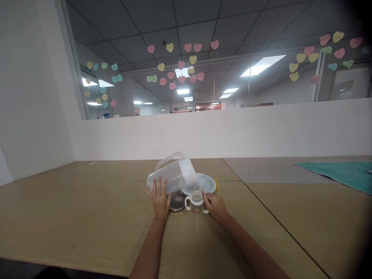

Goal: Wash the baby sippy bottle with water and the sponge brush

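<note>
A translucent plastic pitcher (168, 176) with a white lid is tilted to the right, its lidded end above a small bottle and its handle upward. My left hand (159, 201) grips the pitcher's body from the near side, fingers spread over it. Below the lid stands the clear baby bottle (197, 202), open at the top, with a white collar and two side handles. My right hand (215, 206) is closed around the bottle's right handle. A dark round metal lid or dish (177, 202) lies left of the bottle, partly hidden by the pitcher and my left hand.
A pale blue-white plate or bowl (207, 182) sits just behind the bottle, with a yellow item (216, 185) at its right edge. A teal cloth (345, 175) lies at the far right of the wooden table (87, 224). A white wall (151, 137) with windows rises behind.
</note>
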The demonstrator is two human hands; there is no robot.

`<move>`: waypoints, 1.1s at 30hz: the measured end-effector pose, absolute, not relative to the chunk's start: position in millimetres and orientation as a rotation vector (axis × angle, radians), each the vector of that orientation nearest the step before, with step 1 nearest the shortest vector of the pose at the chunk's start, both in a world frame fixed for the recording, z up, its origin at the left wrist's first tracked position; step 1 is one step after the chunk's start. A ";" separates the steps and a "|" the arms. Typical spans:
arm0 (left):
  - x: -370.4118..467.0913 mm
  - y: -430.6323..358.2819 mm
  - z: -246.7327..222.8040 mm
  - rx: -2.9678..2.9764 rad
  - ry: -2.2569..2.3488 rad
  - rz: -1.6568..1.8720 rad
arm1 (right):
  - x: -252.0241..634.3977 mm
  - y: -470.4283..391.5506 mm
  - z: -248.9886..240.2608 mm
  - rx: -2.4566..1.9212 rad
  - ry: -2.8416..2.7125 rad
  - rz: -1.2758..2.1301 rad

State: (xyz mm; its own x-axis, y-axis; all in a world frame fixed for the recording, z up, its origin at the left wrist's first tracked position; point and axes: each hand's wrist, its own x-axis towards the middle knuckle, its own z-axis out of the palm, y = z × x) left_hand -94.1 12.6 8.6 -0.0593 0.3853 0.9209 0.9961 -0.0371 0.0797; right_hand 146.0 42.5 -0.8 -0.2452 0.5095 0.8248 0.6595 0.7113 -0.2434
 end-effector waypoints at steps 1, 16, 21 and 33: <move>-93.9 12.8 8.6 -1.509 -1.532 -1.091 | 146.0 42.8 -1.0 -0.905 -1.910 -0.189; -99.4 19.1 9.6 -1.553 -1.353 -1.556 | 145.9 44.6 -3.8 -0.909 -1.905 -0.181; -109.4 21.8 6.1 -1.668 -1.272 -1.482 | 146.8 43.9 -3.4 -0.915 -1.908 -0.187; -106.9 21.4 3.8 -1.509 -1.419 -1.387 | 146.6 45.3 -3.5 -0.927 -1.930 -0.187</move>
